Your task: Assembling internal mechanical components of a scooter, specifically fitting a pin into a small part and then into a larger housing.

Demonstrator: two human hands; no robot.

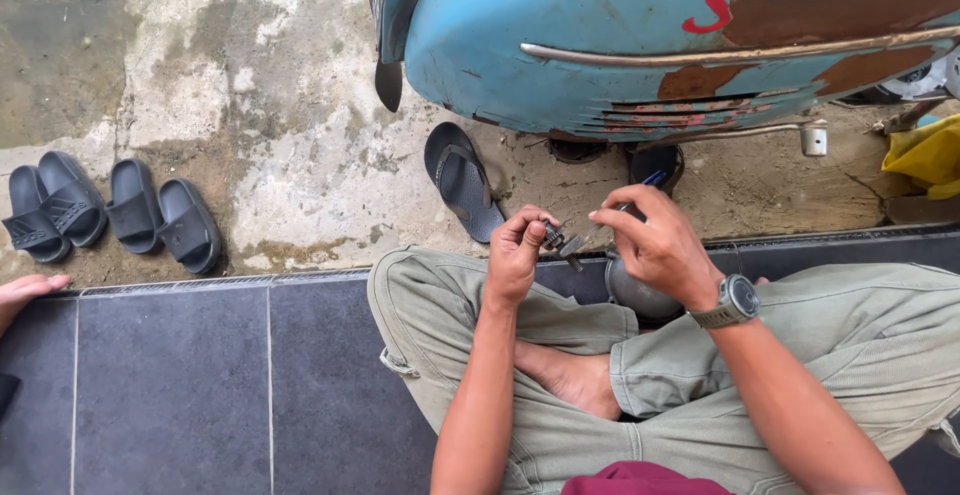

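Note:
I sit cross-legged on a dark tiled step. My left hand [517, 248] pinches a small dark metal part [556, 238] between its fingertips. My right hand [657, 245], with a grey wristwatch [735, 301] on its wrist, grips a screwdriver with a blue-tipped handle [628, 202], and the tool's tip rests against the small part. Both hands meet above my knees, just in front of a rusty light-blue scooter body [600, 45].
A dark flip-flop [462, 179] lies on the concrete under the scooter. Two pairs of black slides [110, 207] stand at the left. Another person's hand [25, 293] rests at the left edge. A yellow cloth [925, 153] lies at the right. A round grey object [635, 297] sits behind my right wrist.

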